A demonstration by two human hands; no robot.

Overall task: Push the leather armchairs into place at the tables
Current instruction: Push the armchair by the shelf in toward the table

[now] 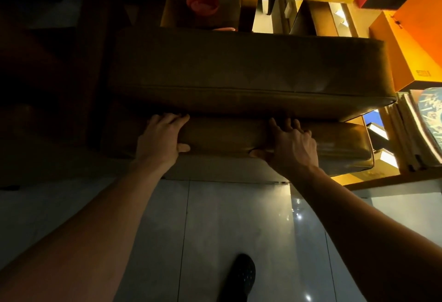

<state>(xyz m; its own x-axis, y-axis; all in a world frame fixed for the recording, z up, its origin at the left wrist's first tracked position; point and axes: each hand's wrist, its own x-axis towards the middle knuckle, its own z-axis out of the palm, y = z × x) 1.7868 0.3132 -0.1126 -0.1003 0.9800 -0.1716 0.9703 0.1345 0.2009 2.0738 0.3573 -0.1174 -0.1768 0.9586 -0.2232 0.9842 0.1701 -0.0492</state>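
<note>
A dark brown leather armchair (pixel 239 72) fills the middle of the head view, seen from behind and above. Its padded backrest top (pixel 227 138) is the near roll, and the seat cushion lies beyond it. My left hand (pixel 160 139) grips the backrest top left of centre, fingers over the far side and thumb on the near face. My right hand (pixel 294 145) grips the same backrest right of centre in the same way. Beyond the chair, a wooden table (pixel 172 12) carries a red bowl (pixel 202 4).
Pale glossy floor tiles (pixel 215 225) lie under me, with my dark shoe (pixel 240 277) near the bottom. A stack of framed boards (pixel 411 132) and orange and red panels (pixel 416 46) crowd the right side. The left side is dark wooden furniture (pixel 59 74).
</note>
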